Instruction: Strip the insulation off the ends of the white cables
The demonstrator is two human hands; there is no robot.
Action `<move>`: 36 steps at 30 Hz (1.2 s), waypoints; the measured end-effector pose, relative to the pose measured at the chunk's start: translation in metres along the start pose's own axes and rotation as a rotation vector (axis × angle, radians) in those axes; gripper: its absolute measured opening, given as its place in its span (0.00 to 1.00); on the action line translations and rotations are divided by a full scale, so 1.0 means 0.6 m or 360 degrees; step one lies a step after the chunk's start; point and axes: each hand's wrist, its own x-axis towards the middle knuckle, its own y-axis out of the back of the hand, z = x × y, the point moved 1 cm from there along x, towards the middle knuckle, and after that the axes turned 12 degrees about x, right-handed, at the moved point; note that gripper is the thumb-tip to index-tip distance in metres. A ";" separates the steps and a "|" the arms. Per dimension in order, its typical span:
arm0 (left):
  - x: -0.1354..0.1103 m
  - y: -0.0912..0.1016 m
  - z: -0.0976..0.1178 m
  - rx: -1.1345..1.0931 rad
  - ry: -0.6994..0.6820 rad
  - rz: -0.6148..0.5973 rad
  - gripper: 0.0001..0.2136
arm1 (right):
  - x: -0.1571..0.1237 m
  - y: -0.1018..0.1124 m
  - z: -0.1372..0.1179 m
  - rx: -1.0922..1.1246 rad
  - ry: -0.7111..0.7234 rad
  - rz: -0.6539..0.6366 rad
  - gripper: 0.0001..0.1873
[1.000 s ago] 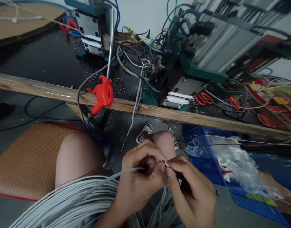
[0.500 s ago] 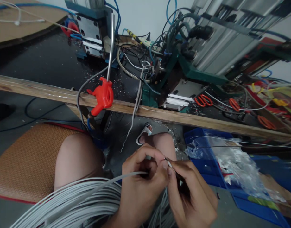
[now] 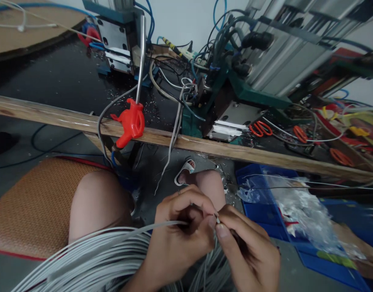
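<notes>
A grey cable (image 3: 162, 224) runs from the left into my left hand (image 3: 183, 233), whose fingers are closed round it. My right hand (image 3: 250, 245) is closed too, its thumb and forefinger pinching a small pale end piece (image 3: 217, 220) right at my left fingertips. Just what that tiny piece is I cannot make out; most of it is covered by fingers. Below and to the left, a big coil of grey cable (image 3: 113, 259) lies across my lap, with more loops showing under both hands.
Ahead stands a bench with a wooden edge (image 3: 235, 152). It carries a green press (image 3: 253, 95), a red air gun (image 3: 131, 123) with a metal tube, and orange-handled scissors (image 3: 261, 129). Blue bins (image 3: 259, 211) with plastic bags are at right; a woven seat (image 3: 37, 207) is at left.
My right thumb and forefinger have shifted slightly at the small end piece, and my left fingertips have moved a little lower. The bench and coil look the same.
</notes>
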 end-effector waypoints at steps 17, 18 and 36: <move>0.001 0.011 -0.019 -0.0258 0.0065 -0.0244 0.05 | -0.026 -0.010 0.047 0.1310 -0.0838 -0.0075 0.24; 0.002 0.013 -0.020 -0.0294 0.0084 -0.0273 0.06 | -0.026 -0.010 0.047 0.1296 -0.0846 -0.0089 0.24; 0.007 0.019 -0.012 -0.0195 -0.0031 -0.0271 0.05 | -0.012 -0.018 0.016 0.0585 -0.0488 0.0084 0.20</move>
